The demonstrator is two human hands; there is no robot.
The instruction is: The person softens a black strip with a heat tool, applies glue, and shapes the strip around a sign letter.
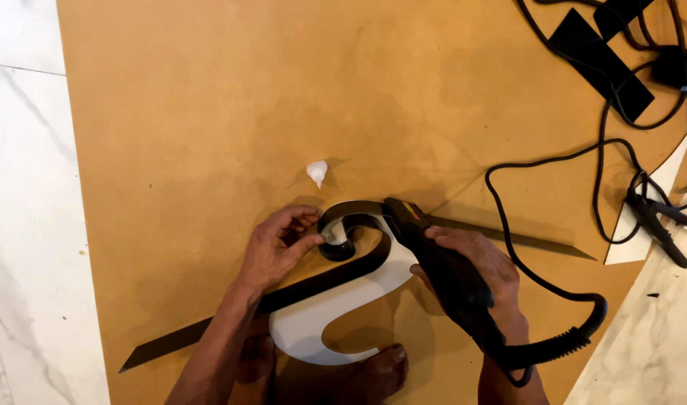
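The person is kneeling over a brown board (pixel 208 112) lying on the marble floor (pixel 21 225), and the left hand (pixel 279 244) is pinching a black strip (pixel 313 289) against the curved edge of a white S-shaped cutout (pixel 321 319), its grip closed tight on the bend so the strip is hugging the curve. The right hand (pixel 475 274) is wrapping fully around a black heat tool (pixel 441 259), nozzle aiming at that same bend, apparently to soften the strip there. A bare foot (pixel 377 371) is pressing on the cutout's lower end, seemingly pinning it down. A small white cone-shaped cap (pixel 317 172) is sitting just above the work; the tool's black cord (pixel 553 292) is looping off to the right, no labels legible
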